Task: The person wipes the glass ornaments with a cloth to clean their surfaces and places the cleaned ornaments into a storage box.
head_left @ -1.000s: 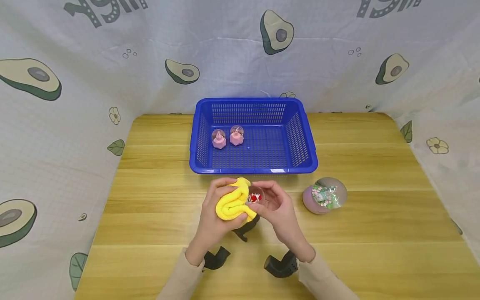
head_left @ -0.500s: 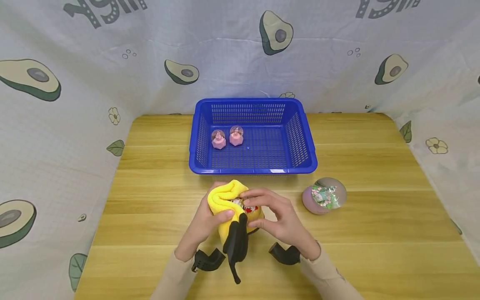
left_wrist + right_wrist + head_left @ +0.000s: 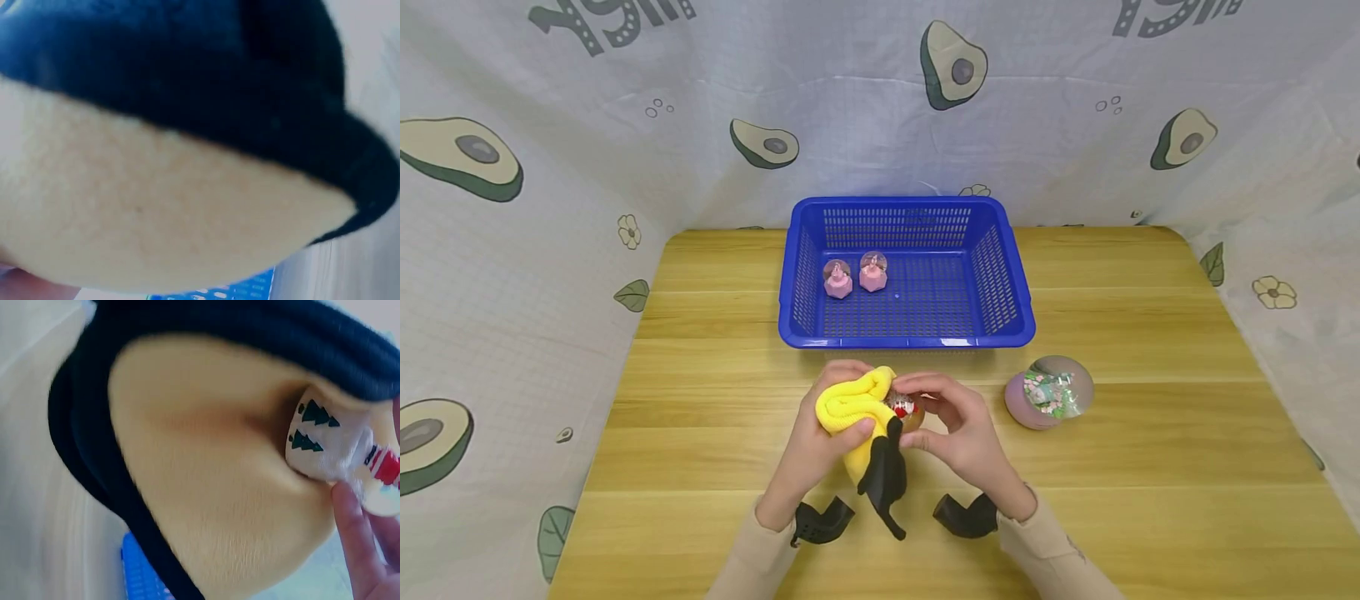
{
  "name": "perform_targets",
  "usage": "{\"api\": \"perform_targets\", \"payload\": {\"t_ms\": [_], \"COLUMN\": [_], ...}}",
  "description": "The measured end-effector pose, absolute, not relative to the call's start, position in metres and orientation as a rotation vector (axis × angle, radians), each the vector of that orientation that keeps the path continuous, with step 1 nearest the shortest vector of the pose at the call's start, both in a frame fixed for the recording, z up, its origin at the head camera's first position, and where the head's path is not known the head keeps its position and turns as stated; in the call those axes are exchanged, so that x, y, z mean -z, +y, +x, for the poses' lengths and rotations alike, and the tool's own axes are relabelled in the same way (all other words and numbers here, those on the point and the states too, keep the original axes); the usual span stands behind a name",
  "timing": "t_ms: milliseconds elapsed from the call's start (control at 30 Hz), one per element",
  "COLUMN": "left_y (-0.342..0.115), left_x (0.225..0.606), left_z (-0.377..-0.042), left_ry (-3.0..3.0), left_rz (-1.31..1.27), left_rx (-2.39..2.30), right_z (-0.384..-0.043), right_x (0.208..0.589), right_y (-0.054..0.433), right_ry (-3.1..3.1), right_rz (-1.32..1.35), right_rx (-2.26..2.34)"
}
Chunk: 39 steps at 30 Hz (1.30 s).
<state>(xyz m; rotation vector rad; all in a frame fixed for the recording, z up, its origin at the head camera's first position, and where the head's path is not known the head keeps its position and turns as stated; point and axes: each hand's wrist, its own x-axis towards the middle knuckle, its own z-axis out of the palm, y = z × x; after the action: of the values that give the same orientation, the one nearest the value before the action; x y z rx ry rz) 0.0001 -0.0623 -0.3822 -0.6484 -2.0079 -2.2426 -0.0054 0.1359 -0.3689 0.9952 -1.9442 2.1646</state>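
A yellow cloth (image 3: 850,404) with black trim is bunched in my left hand (image 3: 811,442), its dark end hanging down in front. Close against the cloth sits a small snow globe (image 3: 904,407) with a red and white figure inside. My right hand (image 3: 964,429) holds the globe from the right, fingers over its far side and thumb at the near side. In the right wrist view, the globe's white base (image 3: 325,440) with green trees shows against the cloth, tinted tan there, and fingertips touch it. Cloth (image 3: 169,206) covers most of the left wrist view, hiding the left fingers.
Beyond the hands stands a blue basket (image 3: 906,342) holding two small pink snow globes (image 3: 838,283). A larger snow globe (image 3: 1047,392) with a lilac base lies tilted on the wooden table (image 3: 1150,433), right of my right hand. A patterned curtain (image 3: 865,92) hangs behind.
The cloth has shifted slightly left and turned, so its black trim now hangs in front. The right fingers spread over the globe, then drew back together around it.
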Motion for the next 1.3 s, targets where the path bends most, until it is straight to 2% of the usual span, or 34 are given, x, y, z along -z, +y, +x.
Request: {"api": "perform_targets", "payload": {"t_ms": [300, 533, 667, 833, 1100, 1300], "left_y": [-0.06, -0.059, -0.059, -0.058, -0.063, -0.067], "left_x": [0.379, 0.382, 0.384, 0.386, 0.386, 0.39], "left_z": [0.004, 0.003, 0.003, 0.002, 0.001, -0.001], "left_ry": [-2.093, -2.131, -2.155, -2.155, -2.097, -1.998], "left_rz": [-0.722, -0.88, -0.909, -0.828, -0.606, -0.595], "left_rx": [1.946, 1.67, 1.59, 1.676, 2.189, 2.475], "right_z": [-0.004, -0.004, -0.005, -0.003, -0.003, -0.01], "right_x": [0.37, 0.362, 0.361, 0.364, 0.368, 0.365], "right_y": [0.136, 0.132, 0.131, 0.132, 0.135, 0.136], "right_ry": [-1.9, -2.157, -2.189, -2.198, -1.966, -1.797], "right_rz": [0.73, 0.237, 0.128, 0.285, 0.877, 1.255], "right_rx": [-2.431, -2.478, -2.499, -2.397, -2.347, -2.275]}}
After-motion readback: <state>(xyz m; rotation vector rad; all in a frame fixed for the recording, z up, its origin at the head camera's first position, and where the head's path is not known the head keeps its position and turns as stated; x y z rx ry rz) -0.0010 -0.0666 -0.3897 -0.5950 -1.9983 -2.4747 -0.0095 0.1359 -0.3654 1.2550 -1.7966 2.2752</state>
